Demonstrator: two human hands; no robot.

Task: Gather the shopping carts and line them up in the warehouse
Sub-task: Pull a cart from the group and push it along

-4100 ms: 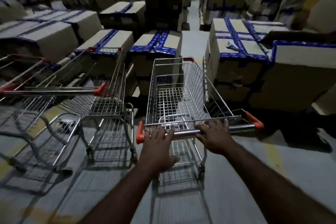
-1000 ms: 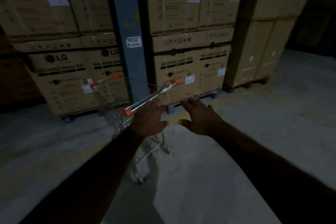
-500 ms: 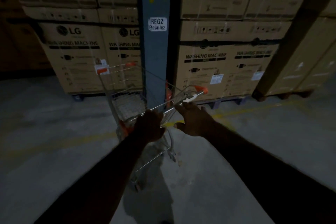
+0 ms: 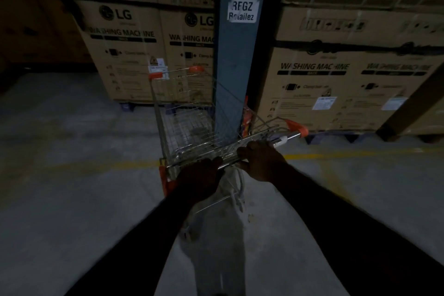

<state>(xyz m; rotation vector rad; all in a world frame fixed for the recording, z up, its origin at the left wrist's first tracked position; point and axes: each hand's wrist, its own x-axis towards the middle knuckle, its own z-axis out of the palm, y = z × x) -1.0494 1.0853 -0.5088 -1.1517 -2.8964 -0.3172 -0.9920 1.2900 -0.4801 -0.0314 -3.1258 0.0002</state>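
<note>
Cart in left hand, right hand

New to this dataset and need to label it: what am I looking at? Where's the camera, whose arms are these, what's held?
There is no machine here. The two dark arms coming up from the bottom belong to a person, and the single wide-angle camera sits on that person's head, looking forward and down. That is why straight edges look bent.

The left hand and the right hand both grip the handle bar of a wire shopping cart with orange corner caps. The cart stands on a grey concrete floor crossed by a faded yellow line, in front of a blue steel post labelled RFGZ. Behind it are stacked cardboard boxes printed LG Washing Machine.

The light is dim, so the cart's wheels are hard to make out.
</note>
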